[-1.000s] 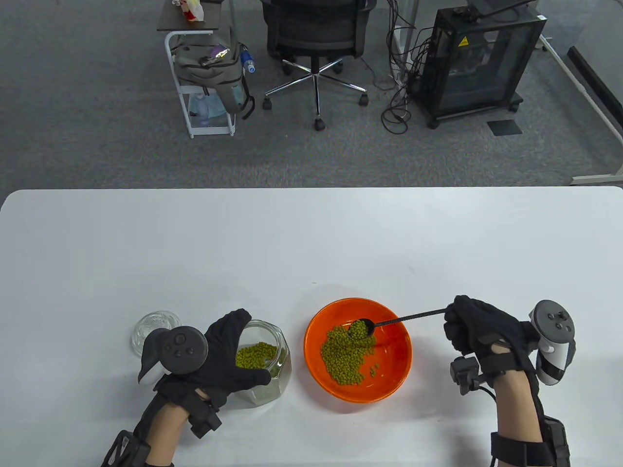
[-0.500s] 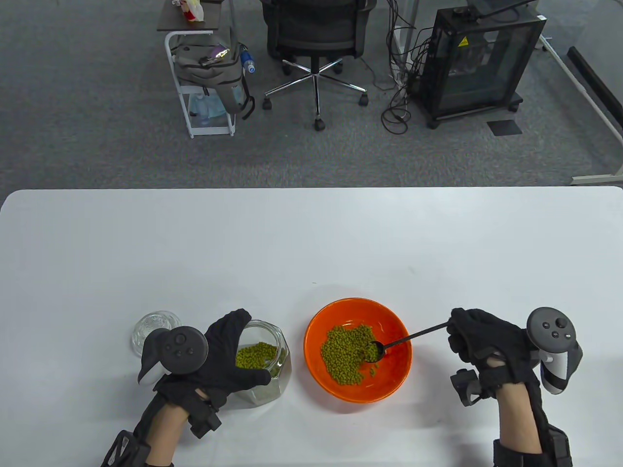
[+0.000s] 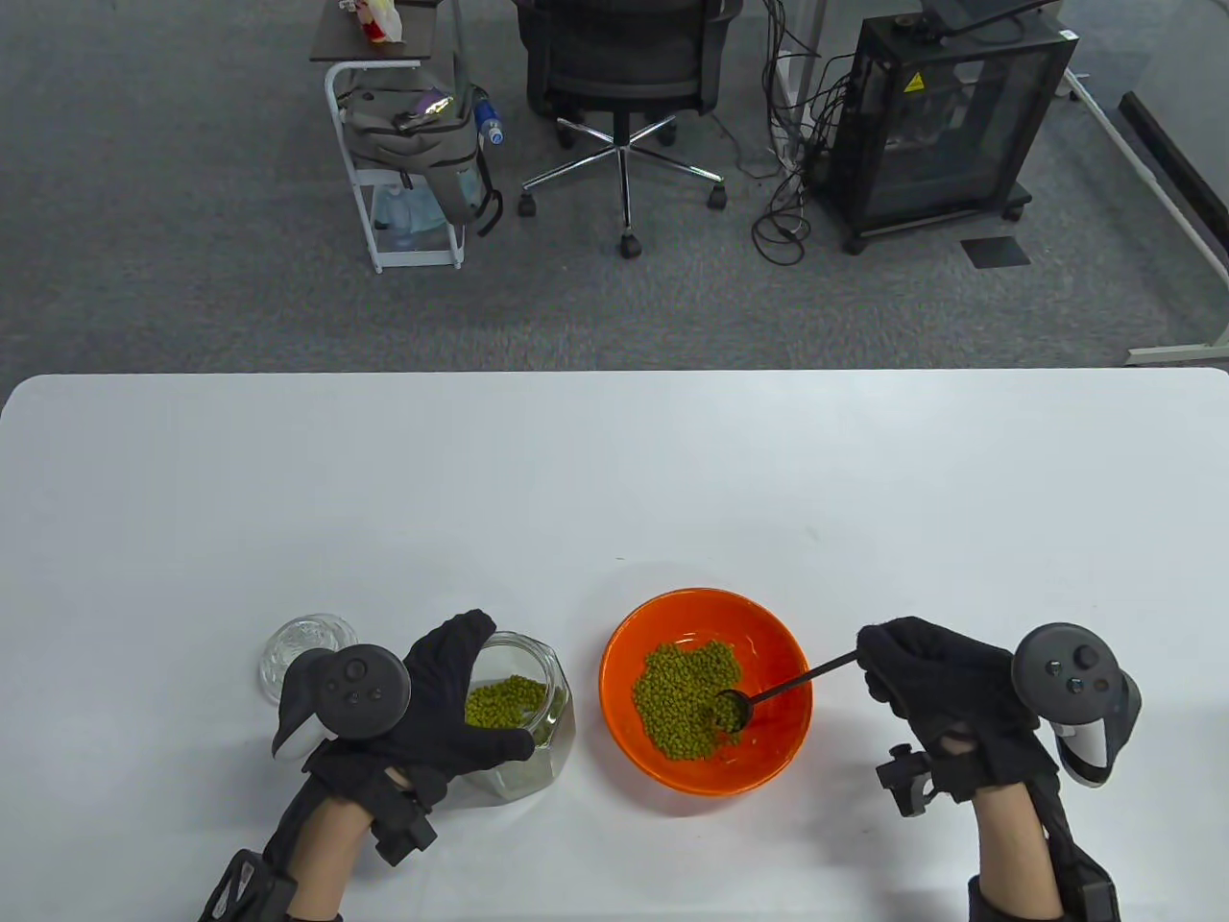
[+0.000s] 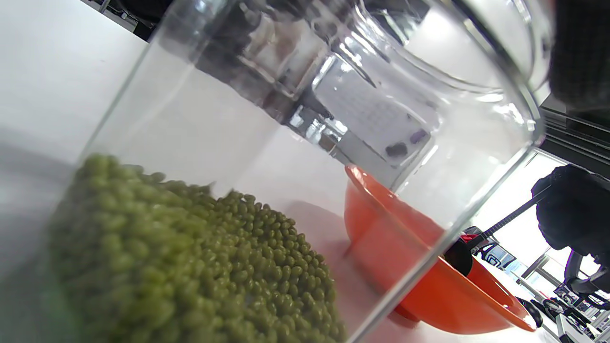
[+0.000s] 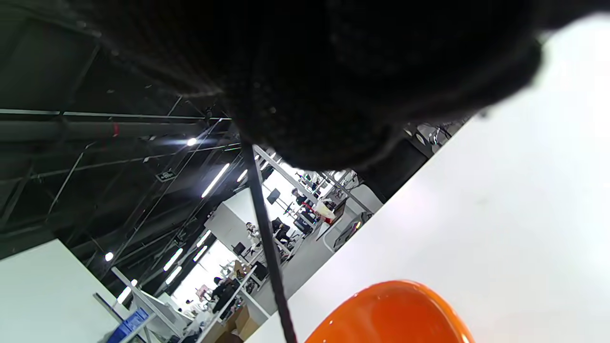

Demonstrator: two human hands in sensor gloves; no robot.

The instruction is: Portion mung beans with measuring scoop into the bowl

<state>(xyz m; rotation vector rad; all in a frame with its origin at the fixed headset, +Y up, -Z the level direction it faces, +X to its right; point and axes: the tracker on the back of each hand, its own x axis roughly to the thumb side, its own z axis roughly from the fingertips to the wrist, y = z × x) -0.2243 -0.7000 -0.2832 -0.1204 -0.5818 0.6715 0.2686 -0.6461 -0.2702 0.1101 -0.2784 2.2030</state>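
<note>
Two containers share the mung beans near the tabletop's front edge. At left, a clear glass lid lies beside the left hand, whose fingers wrap the clear faceted glass jar, still holding beans. Just right, the round orange bowl holds a good heap. The right hand grips the black long-handled measuring scoop, its cup down among those beans, apparently emptied; more scoops may remain.

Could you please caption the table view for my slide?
Right hand dips a black metal scoop into the orange bowl of mung beans.
</note>
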